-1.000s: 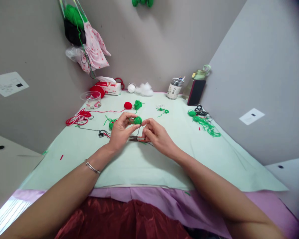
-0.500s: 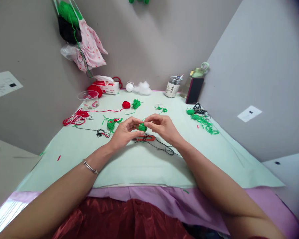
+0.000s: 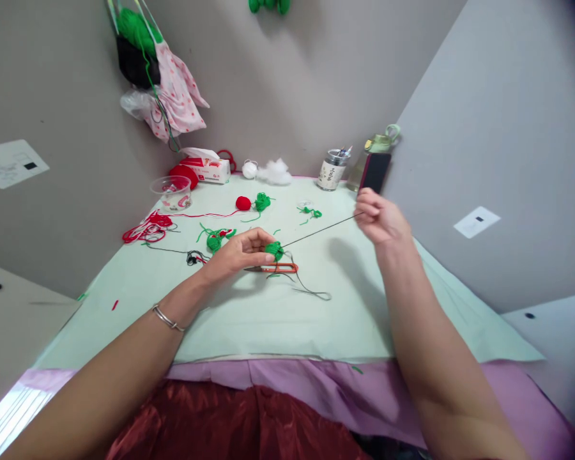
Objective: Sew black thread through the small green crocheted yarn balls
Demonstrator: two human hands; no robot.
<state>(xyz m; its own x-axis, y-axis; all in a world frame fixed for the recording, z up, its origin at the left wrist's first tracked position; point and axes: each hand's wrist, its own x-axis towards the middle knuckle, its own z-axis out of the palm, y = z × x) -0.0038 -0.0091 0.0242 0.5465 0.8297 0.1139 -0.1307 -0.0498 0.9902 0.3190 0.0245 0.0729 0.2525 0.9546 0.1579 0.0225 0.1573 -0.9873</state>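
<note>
Between the thumb and fingers of my left hand (image 3: pixel 243 252) is a small green yarn piece (image 3: pixel 274 250). A dark thread (image 3: pixel 323 229) runs taut from that piece up to my right hand (image 3: pixel 379 218), whose fingers are closed on it. If a needle is on the thread, it is too small to make out. Loose dark thread also hangs below the piece and curls on the cloth. Orange-handled snips (image 3: pixel 287 268) lie on the table just under the green piece.
Green yarn bits (image 3: pixel 214 241) and a red yarn tangle (image 3: pixel 148 229) lie left. Farther back are a red ball (image 3: pixel 243 203), tissue box (image 3: pixel 211 170), clear tub (image 3: pixel 175 195), white stuffing (image 3: pixel 275 172), pen tin (image 3: pixel 332 171) and a phone (image 3: pixel 376 171) against a bottle.
My right hand has moved away from the green piece, up and to the right, and the dark thread is now stretched between them. My left hand stays nearly in place.
</note>
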